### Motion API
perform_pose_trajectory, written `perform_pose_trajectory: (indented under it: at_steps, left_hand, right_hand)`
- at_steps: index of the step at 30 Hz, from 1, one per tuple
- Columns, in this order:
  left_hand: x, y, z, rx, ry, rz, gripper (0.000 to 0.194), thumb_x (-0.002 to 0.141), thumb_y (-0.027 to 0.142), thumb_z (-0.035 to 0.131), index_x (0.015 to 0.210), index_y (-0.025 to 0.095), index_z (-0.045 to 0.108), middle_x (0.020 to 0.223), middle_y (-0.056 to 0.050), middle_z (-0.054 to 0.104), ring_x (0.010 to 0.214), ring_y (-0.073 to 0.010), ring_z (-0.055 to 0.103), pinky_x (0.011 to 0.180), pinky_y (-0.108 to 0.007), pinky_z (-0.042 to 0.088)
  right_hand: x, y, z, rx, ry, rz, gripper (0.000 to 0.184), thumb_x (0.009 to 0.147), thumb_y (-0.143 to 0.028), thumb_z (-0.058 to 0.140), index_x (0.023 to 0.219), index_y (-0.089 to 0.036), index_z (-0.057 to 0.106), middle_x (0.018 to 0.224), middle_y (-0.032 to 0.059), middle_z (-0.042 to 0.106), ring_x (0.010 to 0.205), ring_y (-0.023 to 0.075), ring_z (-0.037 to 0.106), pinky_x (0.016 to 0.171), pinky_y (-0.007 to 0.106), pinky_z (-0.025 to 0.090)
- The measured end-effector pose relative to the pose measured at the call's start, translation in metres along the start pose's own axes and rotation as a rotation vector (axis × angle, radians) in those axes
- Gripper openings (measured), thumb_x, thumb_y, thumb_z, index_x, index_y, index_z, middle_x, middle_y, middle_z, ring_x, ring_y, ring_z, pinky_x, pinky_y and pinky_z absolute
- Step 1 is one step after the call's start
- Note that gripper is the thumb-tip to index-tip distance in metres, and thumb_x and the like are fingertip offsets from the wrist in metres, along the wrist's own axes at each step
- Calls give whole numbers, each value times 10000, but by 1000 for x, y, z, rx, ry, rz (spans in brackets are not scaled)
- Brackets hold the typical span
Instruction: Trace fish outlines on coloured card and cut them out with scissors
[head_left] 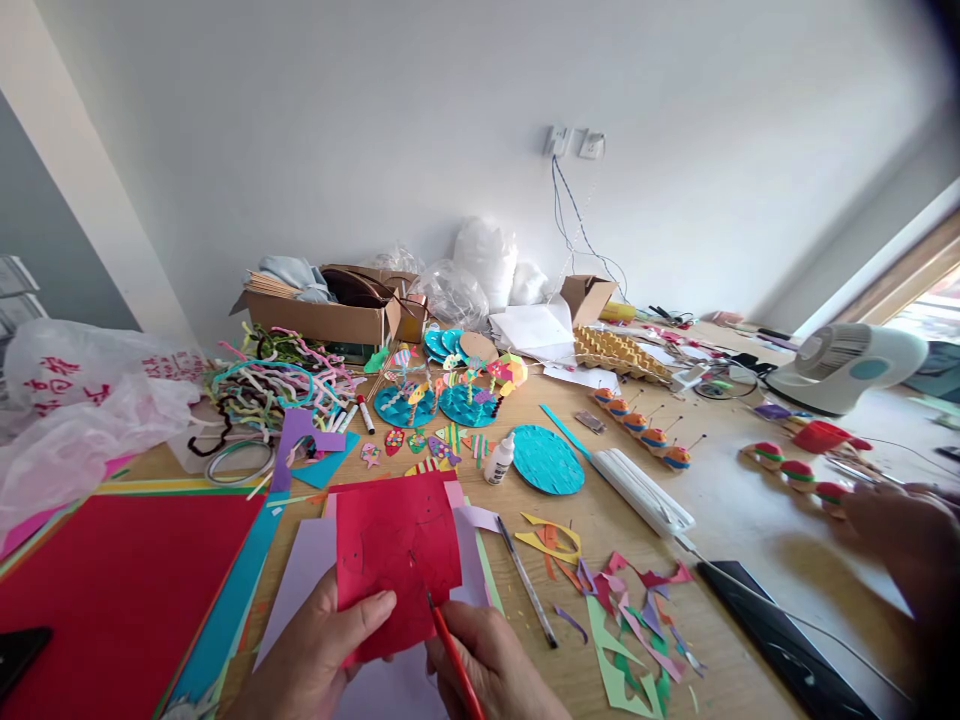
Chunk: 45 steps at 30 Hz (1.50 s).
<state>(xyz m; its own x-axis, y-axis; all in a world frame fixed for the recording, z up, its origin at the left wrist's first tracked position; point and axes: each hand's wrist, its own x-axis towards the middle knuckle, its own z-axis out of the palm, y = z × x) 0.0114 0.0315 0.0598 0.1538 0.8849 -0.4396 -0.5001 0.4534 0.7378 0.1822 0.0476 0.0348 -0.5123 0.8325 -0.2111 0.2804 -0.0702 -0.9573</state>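
My left hand grips a sheet of red paper by its lower left, thumb on top. Thin dark drawn outlines show on the paper. My right hand is closed around a slim red pencil, its dark tip at the sheet's lower right part. Under the red sheet lie lilac paper and other coloured sheets. A clear pen lies just right of them. Beyond the sheet are small decorated paper fish, a white glue bottle and a blue painted disc.
Large red paper covers the left side. Paper scraps, a white power strip and a black tablet-like object lie to the right. Another person's hand is at far right, near a white fan. Pipe cleaners are heaped behind.
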Motion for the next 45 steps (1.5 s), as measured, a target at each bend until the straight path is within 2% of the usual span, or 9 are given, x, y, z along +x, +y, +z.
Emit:
perform_pose_trajectory:
  at_steps: [6,10,17,26,31,36,40,45]
  left_hand:
    - [-4,-4,10,-26,97,24,520,580,345,818,1055,199,668,916,-66,739,897,-296,658,673,-312,495]
    - [-5,-8,11,-14,105,45,531,589,342,809,1079,199,664,959,-64,732,899,-284,654,641,-293,491]
    - [-3,-14,6,-36,91,39,524,625,325,791,1117,223,641,972,-48,732,957,-279,640,708,-304,508]
    - [-5,-13,7,-11,117,56,420,602,336,811,994,241,692,1014,-63,731,1053,-333,607,816,-382,522]
    - [-2,-5,-1,-23,138,88,407,625,412,793,976,230,697,1033,-68,724,1096,-330,588,877,-397,502]
    - [3,0,-2,-7,122,92,416,621,353,809,988,209,676,957,-63,743,984,-305,650,803,-356,530]
    - [2,-3,1,0,142,70,483,585,372,829,1002,179,680,921,-73,746,918,-312,669,773,-359,536]
    - [2,-4,2,-9,118,59,530,579,380,834,1050,195,677,930,-63,745,909,-298,670,759,-342,533]
  right_hand:
    - [-1,3,5,24,88,20,575,797,-720,386,641,-171,459,568,-17,415,535,91,356,471,204,280]
    - [1,6,5,71,49,39,570,795,-721,392,660,-172,465,569,-18,418,523,91,355,457,204,271]
    - [1,14,14,148,140,-6,543,816,-689,414,633,-179,440,537,-39,371,511,83,322,462,199,269]
    - [6,18,8,93,48,-101,580,815,-711,382,622,-168,449,590,-7,433,544,90,365,458,193,283]
    - [3,17,10,93,85,-38,618,786,-742,394,610,-159,497,528,-35,381,487,74,332,422,186,254]
    - [6,19,13,74,62,-18,652,758,-766,402,607,-146,534,512,-34,397,472,69,331,415,181,252]
    - [8,16,15,114,59,-47,618,752,-744,451,628,-145,543,517,-37,391,480,68,325,430,180,259]
    - [5,11,21,202,114,-25,594,751,-732,467,639,-154,546,487,-57,338,452,57,274,421,183,224]
